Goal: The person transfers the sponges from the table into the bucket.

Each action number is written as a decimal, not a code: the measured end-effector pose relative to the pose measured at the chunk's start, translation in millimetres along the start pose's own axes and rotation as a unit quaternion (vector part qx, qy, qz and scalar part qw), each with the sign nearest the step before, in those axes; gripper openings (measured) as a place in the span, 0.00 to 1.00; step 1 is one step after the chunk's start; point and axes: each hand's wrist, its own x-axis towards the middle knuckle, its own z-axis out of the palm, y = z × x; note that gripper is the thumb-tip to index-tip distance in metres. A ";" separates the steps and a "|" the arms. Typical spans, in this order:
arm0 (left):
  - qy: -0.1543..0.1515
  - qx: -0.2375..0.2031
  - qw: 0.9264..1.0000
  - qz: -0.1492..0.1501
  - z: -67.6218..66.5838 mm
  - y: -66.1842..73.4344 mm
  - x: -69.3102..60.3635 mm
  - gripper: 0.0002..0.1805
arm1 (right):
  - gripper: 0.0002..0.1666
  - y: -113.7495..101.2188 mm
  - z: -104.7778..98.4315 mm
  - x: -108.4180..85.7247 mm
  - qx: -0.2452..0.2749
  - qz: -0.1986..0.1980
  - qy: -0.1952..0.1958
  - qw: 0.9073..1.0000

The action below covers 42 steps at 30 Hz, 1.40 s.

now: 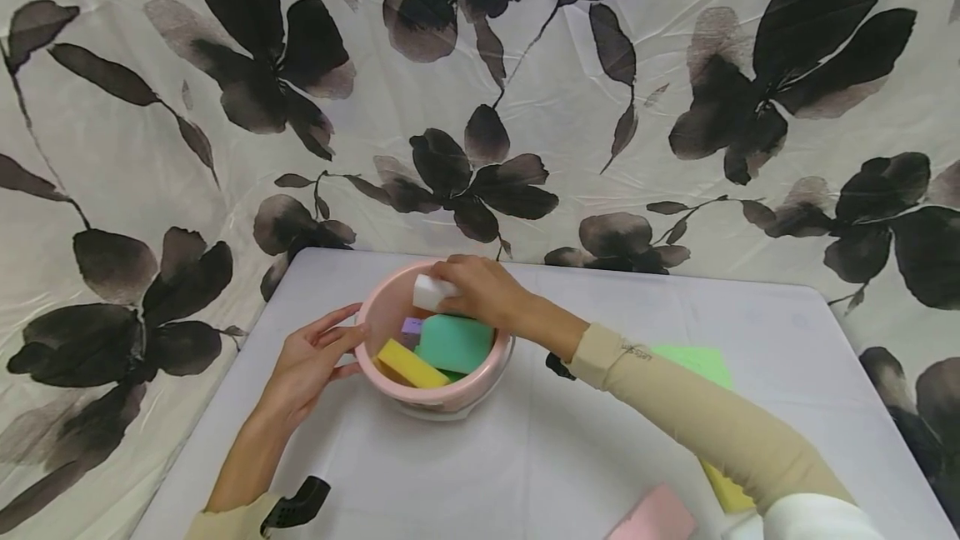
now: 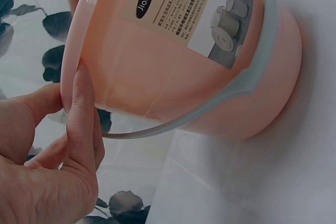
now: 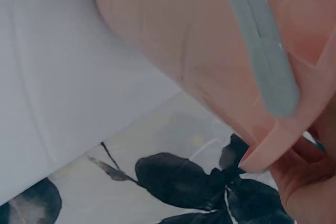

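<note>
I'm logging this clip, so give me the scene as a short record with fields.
Container: pink bucket, upright on the table
Handle: grey handle, lowered
Left hand: left hand pinches the bucket's rim
Right hand: right hand holds a white block at the bucket's mouth
Inside: teal block, yellow block, purple block
Outside, to the right: green piece, yellow piece, pink piece, all partly hidden or cut off

Bucket [image 1: 386, 315] on table [image 1: 570, 473] — blocks [image 1: 455, 343] inside; other blocks [image 1: 654, 515] nearer, rightward; cloth [image 1: 570, 148] behind
</note>
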 end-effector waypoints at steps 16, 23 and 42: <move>-0.003 0.005 1.000 -0.004 -0.3 -0.5 0.7 0.38 | 0.13 10.6 -10.7 -12.6 0.029 -0.037 -0.014 0.999; -0.003 0.010 1.000 -0.001 -0.5 -0.1 1.0 0.39 | 0.11 21.8 -21.5 -25.8 0.101 -0.043 0.017 0.994; -0.011 0.003 1.000 0.005 -2.0 -2.7 3.0 0.38 | 0.11 54.2 -49.7 -75.1 0.179 0.035 0.057 0.981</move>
